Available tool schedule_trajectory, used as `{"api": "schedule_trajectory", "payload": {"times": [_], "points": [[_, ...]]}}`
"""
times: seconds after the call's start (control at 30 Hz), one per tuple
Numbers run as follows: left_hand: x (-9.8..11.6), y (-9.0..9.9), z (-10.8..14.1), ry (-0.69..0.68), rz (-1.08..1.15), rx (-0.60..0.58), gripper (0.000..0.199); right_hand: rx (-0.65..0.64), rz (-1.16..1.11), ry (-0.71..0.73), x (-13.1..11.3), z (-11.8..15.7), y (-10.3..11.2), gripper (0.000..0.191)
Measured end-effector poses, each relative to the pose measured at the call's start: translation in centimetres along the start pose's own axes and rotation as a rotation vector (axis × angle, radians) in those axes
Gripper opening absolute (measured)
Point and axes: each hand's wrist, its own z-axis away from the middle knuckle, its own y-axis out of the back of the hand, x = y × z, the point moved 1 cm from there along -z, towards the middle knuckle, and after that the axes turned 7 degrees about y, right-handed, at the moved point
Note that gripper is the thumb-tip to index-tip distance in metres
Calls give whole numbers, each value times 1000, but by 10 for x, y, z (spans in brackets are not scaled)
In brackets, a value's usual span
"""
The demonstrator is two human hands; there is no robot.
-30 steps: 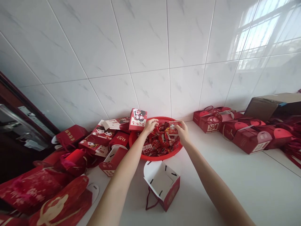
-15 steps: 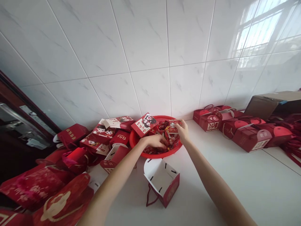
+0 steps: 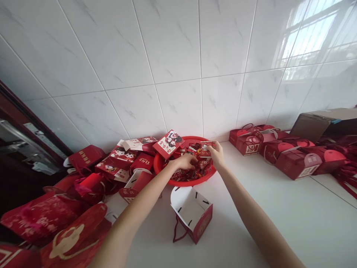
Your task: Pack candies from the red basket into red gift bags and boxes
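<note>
My left hand (image 3: 186, 162) is down among red-wrapped sweets (image 3: 199, 172) in a red plastic basket (image 3: 186, 184). Its fingers are curled, and whatever lies between them is hidden. At the basket's right rim, my right hand (image 3: 216, 153) pinches a small red printed packet (image 3: 205, 148) between thumb and fingers. In front of the basket stands a red paper gift box (image 3: 203, 225), its top open, white inside, with a dark red cord handle hanging at its left. A red box with a cartoon picture (image 3: 169, 143) leans on the basket's back left rim.
Red gift boxes and bags (image 3: 86, 158) are heaped on the left, by a dark door frame with a metal handle (image 3: 16, 136). Closed red boxes (image 3: 297, 163) stand in rows at the right, near a brown carton (image 3: 312, 126). A tiled wall (image 3: 178, 104) rises behind.
My left hand has lifted slightly and shifted a little within the basket, and the sweets beneath it have moved. My right hand stays almost still with the packet.
</note>
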Motion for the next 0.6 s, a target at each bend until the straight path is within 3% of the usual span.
{"api": "schedule_trajectory", "payload": {"times": [0.2,0.4,0.6], "points": [[11,-2,-3,58,-163,-108,17,4,-1,15,-1,0,0,21],[26,-10,-1,128,-252,-118,33,3,19,15,-1,0,-1,21],[34,-16,-3,166,-276,-135,25,2,17,24,1,0,-1,20]]}}
